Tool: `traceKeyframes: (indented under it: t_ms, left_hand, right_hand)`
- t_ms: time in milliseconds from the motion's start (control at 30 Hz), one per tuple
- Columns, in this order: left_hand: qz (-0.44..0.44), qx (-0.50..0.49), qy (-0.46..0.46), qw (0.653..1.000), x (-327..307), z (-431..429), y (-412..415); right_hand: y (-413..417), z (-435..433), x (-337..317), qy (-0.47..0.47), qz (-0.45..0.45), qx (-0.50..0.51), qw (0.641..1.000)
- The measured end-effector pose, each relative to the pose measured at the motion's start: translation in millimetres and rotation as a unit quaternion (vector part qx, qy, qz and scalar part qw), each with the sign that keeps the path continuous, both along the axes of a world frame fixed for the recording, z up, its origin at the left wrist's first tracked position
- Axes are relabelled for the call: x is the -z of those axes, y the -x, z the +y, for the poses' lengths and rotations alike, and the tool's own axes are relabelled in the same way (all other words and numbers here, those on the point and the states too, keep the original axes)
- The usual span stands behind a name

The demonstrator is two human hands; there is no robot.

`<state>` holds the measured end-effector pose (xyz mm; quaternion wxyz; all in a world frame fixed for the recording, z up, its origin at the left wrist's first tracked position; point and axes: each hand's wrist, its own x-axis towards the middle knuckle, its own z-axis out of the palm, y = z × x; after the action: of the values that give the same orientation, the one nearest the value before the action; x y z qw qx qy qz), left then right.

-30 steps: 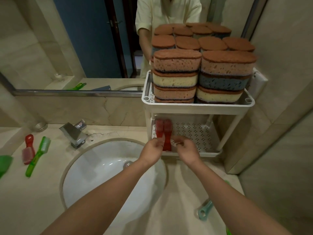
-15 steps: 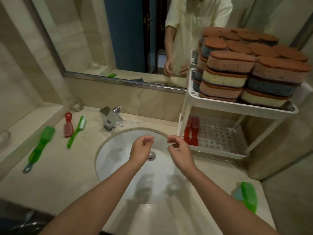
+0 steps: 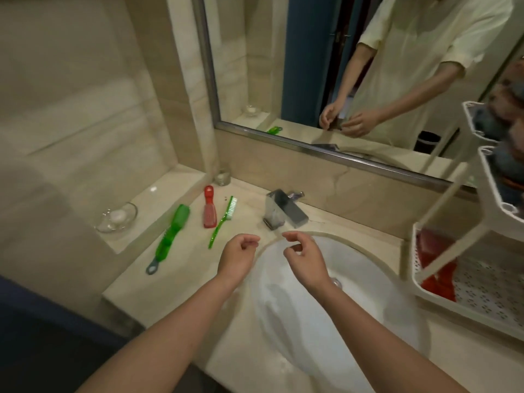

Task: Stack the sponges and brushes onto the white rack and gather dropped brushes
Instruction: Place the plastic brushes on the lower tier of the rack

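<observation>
My left hand (image 3: 236, 258) and my right hand (image 3: 304, 258) hover over the left rim of the basin, fingers loosely curled, holding nothing. On the counter to their left lie a thick green brush (image 3: 170, 236), a red brush (image 3: 209, 208) and a thin green brush (image 3: 222, 221). The white rack (image 3: 442, 296) stands at the far right; two red brushes (image 3: 433, 263) lie on its lower shelf. Its upper shelf holds stacked sponges (image 3: 510, 154), mostly cut off by the frame edge.
A white basin (image 3: 326, 307) sits under my hands, with a chrome tap (image 3: 283, 212) behind it. A glass dish (image 3: 117, 218) rests on the raised ledge at left and a small glass (image 3: 223, 177) in the corner. A mirror covers the back wall.
My hands let go of the red brushes on the rack's lower shelf and drew back left over the basin. The view swung left toward the brushes on the counter.
</observation>
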<state>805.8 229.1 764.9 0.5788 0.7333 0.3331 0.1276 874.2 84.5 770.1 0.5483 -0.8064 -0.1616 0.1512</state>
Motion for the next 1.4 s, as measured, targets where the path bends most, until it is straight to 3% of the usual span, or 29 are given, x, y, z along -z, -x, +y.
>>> traceKeyframes:
  t_ms: [367,600,733,900,1167,1267,1400]
  left_hand:
    - [0.044,-0.036,-0.025,0.998,22.8,123.7,0.2]
    - [0.135,0.05,-0.023,0.989,40.6,160.7,-19.5]
    - [0.143,0.092,-0.05,0.984,46.1,172.6,-41.9]
    - [0.143,0.137,-0.142,0.97,52.8,179.2,-77.5]
    - [0.231,0.155,-0.318,0.906,76.8,176.8,-101.1]
    - [0.216,0.125,-0.306,0.919,84.6,179.3,-99.8]
    - [0.16,0.019,-0.213,0.964,89.2,190.7,-86.5]
  right_hand:
    - [-14.0,124.3,22.8,0.034,0.031,-0.05,0.998]
    - [-35.4,173.1,39.0,0.071,0.052,-0.055,0.995]
    - [-51.5,182.6,47.0,0.088,0.068,-0.049,0.993]
    - [-74.2,193.8,53.0,0.075,0.111,-0.028,0.991]
    - [-100.6,211.5,76.9,0.085,0.145,-0.01,0.986]
    - [-106.7,217.5,85.8,0.071,0.135,0.014,0.988]
    - [-105.3,231.5,90.7,0.052,0.152,0.049,0.986]
